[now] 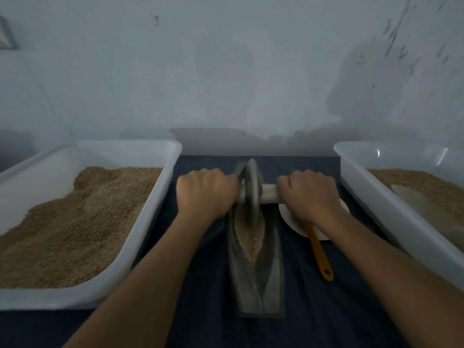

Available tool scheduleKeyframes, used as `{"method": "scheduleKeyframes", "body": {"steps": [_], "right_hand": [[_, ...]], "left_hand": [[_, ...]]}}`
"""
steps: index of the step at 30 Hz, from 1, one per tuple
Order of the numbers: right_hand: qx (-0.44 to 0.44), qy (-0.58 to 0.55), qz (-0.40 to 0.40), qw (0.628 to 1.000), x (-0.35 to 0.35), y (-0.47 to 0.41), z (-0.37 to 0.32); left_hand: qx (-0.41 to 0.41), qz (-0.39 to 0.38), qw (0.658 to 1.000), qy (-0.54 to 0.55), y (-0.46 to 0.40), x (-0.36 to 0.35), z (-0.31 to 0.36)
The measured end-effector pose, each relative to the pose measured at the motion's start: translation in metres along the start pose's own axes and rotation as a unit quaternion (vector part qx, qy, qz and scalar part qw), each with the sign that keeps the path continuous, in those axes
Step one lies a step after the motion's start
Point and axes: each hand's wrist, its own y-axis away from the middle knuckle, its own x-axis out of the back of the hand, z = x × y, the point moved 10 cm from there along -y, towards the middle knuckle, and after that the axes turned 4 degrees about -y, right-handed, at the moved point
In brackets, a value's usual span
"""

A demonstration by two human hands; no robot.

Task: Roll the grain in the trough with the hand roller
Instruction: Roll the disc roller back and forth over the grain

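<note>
Here the hand roller stands upright, handle crossing the trough left-right.

Both bare forearms reach forward from the lower corners, converging toward the middle. The left hand is a closed fist, knuckles up, fingers curled under. The right hand mirrors it, equally clenched, level with the left and apart from it.

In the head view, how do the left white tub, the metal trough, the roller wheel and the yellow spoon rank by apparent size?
Largest to smallest:
1. left white tub
2. metal trough
3. and 4. roller wheel and yellow spoon: unsure, since both are partly hidden.
</note>
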Motion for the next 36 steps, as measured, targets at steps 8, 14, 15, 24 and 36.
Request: {"method": "scheduleKeyframes", "body": {"steps": [8,14,15,24,36], "right_hand": [[0.07,-0.085,0.237,0.965,0.062,0.092,-0.027],[-0.015,-0.029,0.038,0.999,0.005,-0.005,0.001],[-0.017,-0.031,-0.008,0.999,-0.004,-0.021,0.006],[-0.001,0.002,0.006,1.0,0.011,-0.004,-0.007],[-0.038,-0.028,0.034,0.998,0.011,0.021,-0.002]], "left_hand": [[-0.049,0.147,0.986,0.064,0.102,0.022,0.002],[0.03,-0.072,0.996,0.032,0.0,-0.022,-0.013],[0.04,-0.124,0.989,0.071,-0.018,-0.034,-0.016],[0.021,0.009,0.999,0.029,0.025,-0.002,-0.005],[-0.011,-0.028,0.999,-0.019,0.026,-0.007,-0.003]]}}
